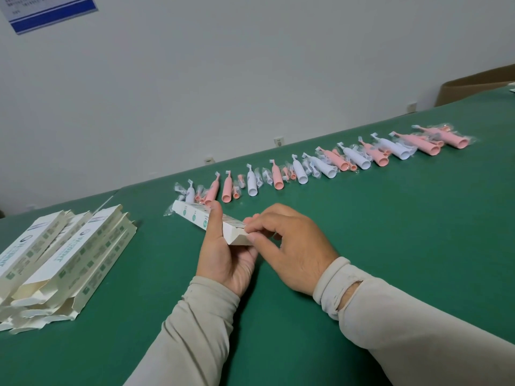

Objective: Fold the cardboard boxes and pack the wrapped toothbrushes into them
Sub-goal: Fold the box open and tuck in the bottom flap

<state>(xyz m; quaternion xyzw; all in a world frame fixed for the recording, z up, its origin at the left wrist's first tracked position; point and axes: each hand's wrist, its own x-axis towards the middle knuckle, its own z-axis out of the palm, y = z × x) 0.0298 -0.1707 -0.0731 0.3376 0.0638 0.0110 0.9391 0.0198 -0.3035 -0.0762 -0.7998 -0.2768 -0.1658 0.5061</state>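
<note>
A long white cardboard box (192, 215) with teal marks is held just above the green table (390, 246) at the centre. My left hand (223, 257) grips it from below, thumb lying across its top. My right hand (289, 243) pinches the flap at the box's near end. Behind the box runs a row of several wrapped pink and white toothbrushes (328, 162), slanting from centre to upper right. The far end of the box touches the nearest wrapped toothbrushes.
A pile of flat unfolded white boxes (64, 254) lies at the left on the table. A brown cardboard carton (473, 87) stands at the far right by the white wall. A blue and white notice (50, 9) hangs top left.
</note>
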